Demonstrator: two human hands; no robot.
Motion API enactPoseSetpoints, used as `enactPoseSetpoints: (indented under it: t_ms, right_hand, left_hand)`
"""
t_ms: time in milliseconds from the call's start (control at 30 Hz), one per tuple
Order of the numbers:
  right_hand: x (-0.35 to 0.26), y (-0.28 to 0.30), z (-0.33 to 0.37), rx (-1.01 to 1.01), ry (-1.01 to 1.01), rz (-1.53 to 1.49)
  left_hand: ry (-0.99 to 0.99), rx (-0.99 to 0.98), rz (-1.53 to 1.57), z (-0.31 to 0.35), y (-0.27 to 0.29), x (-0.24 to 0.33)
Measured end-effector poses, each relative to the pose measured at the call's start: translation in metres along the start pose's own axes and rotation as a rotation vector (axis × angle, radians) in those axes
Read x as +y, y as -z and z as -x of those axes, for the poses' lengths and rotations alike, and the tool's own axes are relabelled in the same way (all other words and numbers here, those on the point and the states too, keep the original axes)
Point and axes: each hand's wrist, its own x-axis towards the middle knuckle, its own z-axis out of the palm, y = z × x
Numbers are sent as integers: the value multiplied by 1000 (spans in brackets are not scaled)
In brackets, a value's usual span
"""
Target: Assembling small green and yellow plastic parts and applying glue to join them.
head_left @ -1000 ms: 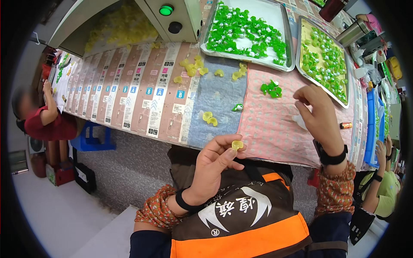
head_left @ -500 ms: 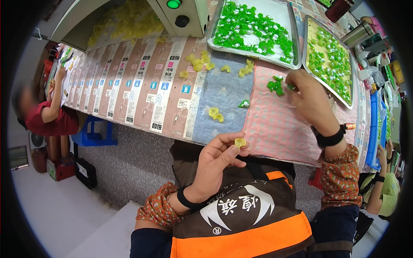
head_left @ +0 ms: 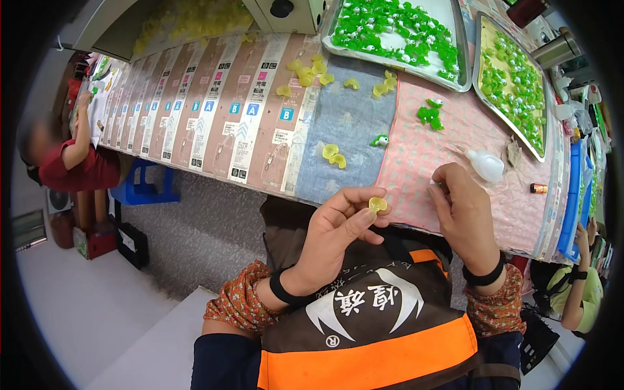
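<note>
Between thumb and fingers, my left hand point(head_left: 330, 239) pinches a yellow translucent plastic piece point(head_left: 377, 204) with two rounded lobes, just past the table's front edge. My right hand point(head_left: 469, 224) is a short way to its right, thumb and fingertips pressed together; what they hold is mostly hidden. Ahead on the pink cloth point(head_left: 416, 153) lies a small cluster of green plastic pieces point(head_left: 429, 117) with white eye-like balls. One green piece with a white ball point(head_left: 379, 140) sits on the blue cloth point(head_left: 351, 117). Nearby are two yellow pieces point(head_left: 334, 156).
Further yellow pieces point(head_left: 305, 75) lie at the blue cloth's far side. Two metal trays, one at the back point(head_left: 396, 82) and one at the right point(head_left: 480, 55), hold many green pieces. A white squeeze bottle point(head_left: 487, 166) lies beyond my right hand. A machine housing point(head_left: 305, 19) stands back left.
My right hand has come back from the green cluster toward my left hand, uncovering the white bottle. My left hand still holds the yellow piece. The view has shifted slightly.
</note>
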Motion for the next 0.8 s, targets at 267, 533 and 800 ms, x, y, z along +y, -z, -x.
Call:
enactPoseSetpoints:
  t_ms: [267,533,800]
  right_hand:
    - [6,4,3,39,84,160]
    - [12,6,9,102,90,114]
    - [-16,4,25,132,-100,-332]
  left_hand:
    - [-7,0,28,2,3,-4]
    - [15,-13,69,2,2,-7]
    - [49,-43,93,2,-4,-12]
